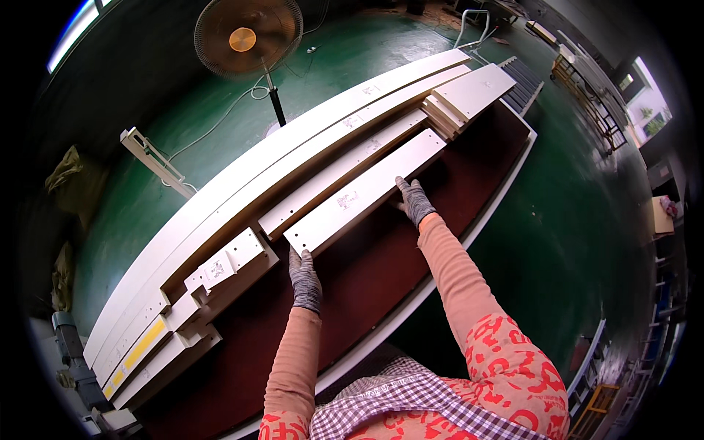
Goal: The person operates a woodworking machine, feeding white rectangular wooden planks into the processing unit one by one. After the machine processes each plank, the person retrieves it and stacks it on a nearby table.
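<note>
A long white board (367,192) with small holes near its ends lies across stacked panels, its near edge toward me. My left hand (304,282), in a grey knit glove, grips the board's left end, thumb and fingers at its corner. Farther right, my right hand (415,199), gloved alike, clasps the near long edge; its fingertips show on top and the rest passes below. Just behind lies a second narrow white board (345,170). Short white pieces (227,262) sit beyond the left end, and a stack of short pieces (446,114) lies beyond the right end.
Long white panels (242,187) line the table's far side. The dark red tabletop (396,275) has a white rim. A pedestal fan (249,38) stands behind it, with a cable on the green floor (579,242). A roller conveyor (522,82) adjoins the far right end.
</note>
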The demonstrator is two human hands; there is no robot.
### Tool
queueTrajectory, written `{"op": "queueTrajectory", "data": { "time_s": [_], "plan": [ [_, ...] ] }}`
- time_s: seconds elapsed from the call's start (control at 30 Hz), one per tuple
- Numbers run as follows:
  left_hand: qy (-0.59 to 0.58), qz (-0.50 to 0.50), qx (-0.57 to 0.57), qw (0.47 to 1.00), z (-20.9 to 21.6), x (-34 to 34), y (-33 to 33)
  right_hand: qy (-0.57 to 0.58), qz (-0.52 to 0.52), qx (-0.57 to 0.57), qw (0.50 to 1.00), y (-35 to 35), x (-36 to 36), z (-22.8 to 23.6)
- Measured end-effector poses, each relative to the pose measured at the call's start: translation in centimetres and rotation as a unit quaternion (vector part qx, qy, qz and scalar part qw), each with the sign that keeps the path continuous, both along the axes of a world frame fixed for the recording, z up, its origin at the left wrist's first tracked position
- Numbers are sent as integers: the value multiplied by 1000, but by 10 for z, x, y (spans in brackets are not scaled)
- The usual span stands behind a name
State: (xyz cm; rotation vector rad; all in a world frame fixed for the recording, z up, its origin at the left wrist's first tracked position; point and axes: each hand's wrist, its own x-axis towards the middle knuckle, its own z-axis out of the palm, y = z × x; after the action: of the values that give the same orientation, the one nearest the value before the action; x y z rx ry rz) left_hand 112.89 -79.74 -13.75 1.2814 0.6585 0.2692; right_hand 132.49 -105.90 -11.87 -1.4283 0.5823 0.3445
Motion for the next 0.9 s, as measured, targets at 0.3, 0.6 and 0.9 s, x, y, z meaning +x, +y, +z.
{"op": "queueTrajectory", "data": {
  "time_s": [0.3,0.6,0.9],
  "plan": [
    [-44,45,-74,995,-11,23,-7,-28,23,-9,999,2,25,-4],
    [-10,-101,-158,982,2,-159,23,5,-52,276,960,103,-90,-58],
    [-55,194,-357,912,-16,-610,88,35,-88,353,931,143,-135,-93]
  ]
}}
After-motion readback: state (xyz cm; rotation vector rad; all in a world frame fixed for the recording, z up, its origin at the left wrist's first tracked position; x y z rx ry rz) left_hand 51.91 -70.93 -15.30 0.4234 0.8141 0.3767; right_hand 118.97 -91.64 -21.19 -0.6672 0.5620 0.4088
